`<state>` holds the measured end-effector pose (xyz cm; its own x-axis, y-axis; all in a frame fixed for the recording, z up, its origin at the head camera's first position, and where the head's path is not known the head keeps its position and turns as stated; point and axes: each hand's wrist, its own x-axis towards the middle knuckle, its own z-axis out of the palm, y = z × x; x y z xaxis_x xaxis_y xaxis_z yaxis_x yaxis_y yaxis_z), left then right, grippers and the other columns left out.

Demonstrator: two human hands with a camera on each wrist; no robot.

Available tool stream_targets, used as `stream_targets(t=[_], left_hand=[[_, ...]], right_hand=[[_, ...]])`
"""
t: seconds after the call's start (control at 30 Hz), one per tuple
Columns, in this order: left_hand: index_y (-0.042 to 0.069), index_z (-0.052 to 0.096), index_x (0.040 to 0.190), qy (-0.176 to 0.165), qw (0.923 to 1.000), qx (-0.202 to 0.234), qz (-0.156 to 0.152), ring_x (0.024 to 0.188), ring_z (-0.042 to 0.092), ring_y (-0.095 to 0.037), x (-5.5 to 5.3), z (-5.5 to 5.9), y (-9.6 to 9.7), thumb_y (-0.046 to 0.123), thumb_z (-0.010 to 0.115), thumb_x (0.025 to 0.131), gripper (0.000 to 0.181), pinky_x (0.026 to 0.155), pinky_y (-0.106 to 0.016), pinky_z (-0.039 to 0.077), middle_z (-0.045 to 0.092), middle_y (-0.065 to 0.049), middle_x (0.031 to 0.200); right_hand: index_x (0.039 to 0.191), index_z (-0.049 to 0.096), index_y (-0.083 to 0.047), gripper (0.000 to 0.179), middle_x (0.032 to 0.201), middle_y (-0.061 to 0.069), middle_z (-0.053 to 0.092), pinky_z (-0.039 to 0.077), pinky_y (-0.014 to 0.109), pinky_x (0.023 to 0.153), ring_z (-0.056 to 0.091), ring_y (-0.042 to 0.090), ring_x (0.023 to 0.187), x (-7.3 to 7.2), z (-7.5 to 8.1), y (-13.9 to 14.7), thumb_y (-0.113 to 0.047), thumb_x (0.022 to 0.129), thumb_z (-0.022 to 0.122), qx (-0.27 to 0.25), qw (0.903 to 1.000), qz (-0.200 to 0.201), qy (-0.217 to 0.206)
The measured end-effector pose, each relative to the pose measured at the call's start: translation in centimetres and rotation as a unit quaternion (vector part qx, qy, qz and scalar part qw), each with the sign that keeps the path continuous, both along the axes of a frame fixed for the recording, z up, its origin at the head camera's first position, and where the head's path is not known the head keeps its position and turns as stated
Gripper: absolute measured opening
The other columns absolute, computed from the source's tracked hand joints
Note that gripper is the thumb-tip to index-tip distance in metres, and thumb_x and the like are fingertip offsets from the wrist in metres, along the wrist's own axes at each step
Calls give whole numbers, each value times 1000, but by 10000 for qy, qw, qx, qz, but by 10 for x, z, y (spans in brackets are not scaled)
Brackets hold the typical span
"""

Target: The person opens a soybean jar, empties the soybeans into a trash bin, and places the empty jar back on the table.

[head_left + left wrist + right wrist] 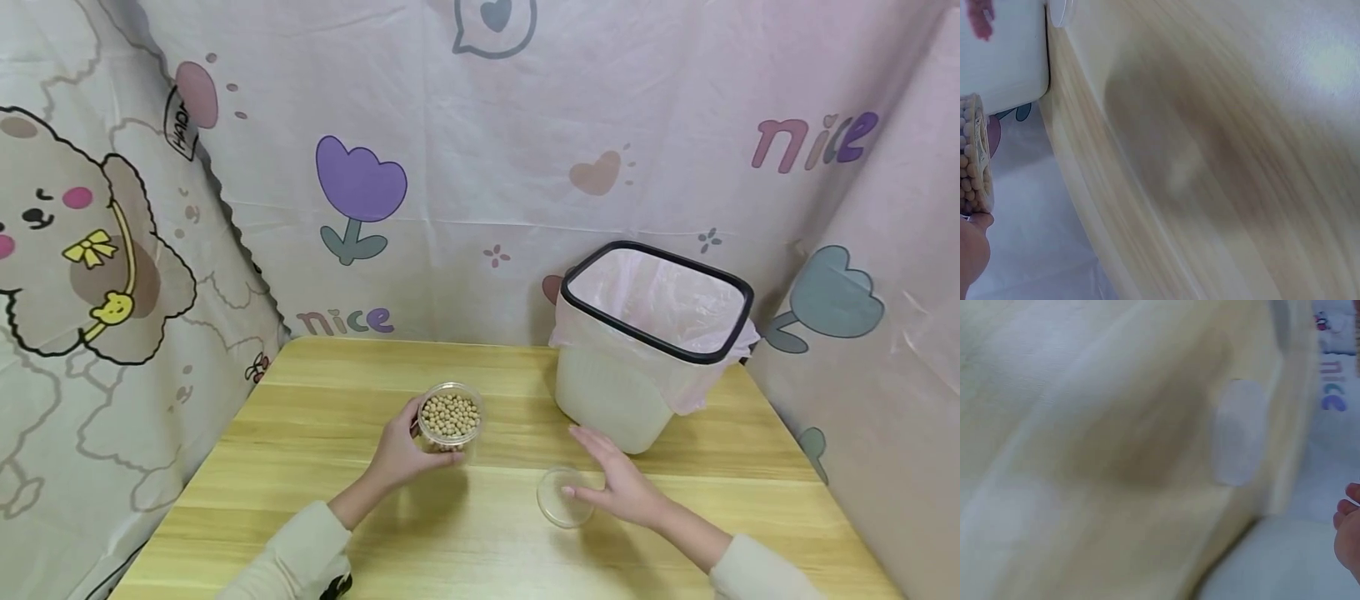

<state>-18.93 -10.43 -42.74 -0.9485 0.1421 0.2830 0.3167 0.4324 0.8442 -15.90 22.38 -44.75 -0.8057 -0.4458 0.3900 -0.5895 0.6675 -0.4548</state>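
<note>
Two hands work over a light wooden table [315, 508] that is walled on three sides by a pale printed cloth backdrop [465, 158] showing a cartoon dog, tulips, hearts and the word "nice". At the back right of the tabletop stands a white bin [611, 400] with a black rim, lined with a thin pink bag whose edge hangs over the outside. Nearer the person, left of centre, sits a clear round jar [448, 421] with its mouth uncovered, filled nearly to the top with small tan beans; the left hand [401, 454] is wrapped around the jar's left side, thumb and fingers curled against the wall in a firm hold, and the jar appears to stand on or just above the wood. In the left wrist view the same jar [971, 156] shows at the frame's left edge with a fingertip beneath it, the rest blurred. Smallest is a clear round lid [564, 497] lying flat on the table, just in front of the bin and well right of the jar. The right hand [618, 483] is spread above it, fingers straight and relaxed, its fingertips over the lid's right edge, gripping nothing; whether they touch it I cannot tell. Both sleeves are cream-coloured.
</note>
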Motion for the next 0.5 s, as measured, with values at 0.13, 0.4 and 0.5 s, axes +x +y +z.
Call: stream_targets(t=[0.13,0.4,0.5], left_hand=[[0,43,132,78,10000,-31,-16,116,55,-34,-4,5,-2,21,89,54,94,98,-42,47,54,-19,126],[-2,42,132,387,9992,-99,-62,116,54,-36,-13,18,-5,22,89,55,93,97,-43,47,54,-21,126],[-2,42,132,472,9988,-141,-64,115,55,-36,-16,25,-4,22,88,55,93,97,-44,48,55,-20,125]], right_hand=[[135,42,3,74,135,21,47,37,37,108,45,38,123,-1,26,1,-25,75,75,46,9990,95,430],[137,40,0,71,134,23,48,10,5,110,42,39,122,-6,71,5,-22,78,73,-187,9925,251,1182],[136,41,4,70,133,25,48,12,10,113,41,40,122,-9,87,8,-38,85,64,-357,9849,295,1665]])
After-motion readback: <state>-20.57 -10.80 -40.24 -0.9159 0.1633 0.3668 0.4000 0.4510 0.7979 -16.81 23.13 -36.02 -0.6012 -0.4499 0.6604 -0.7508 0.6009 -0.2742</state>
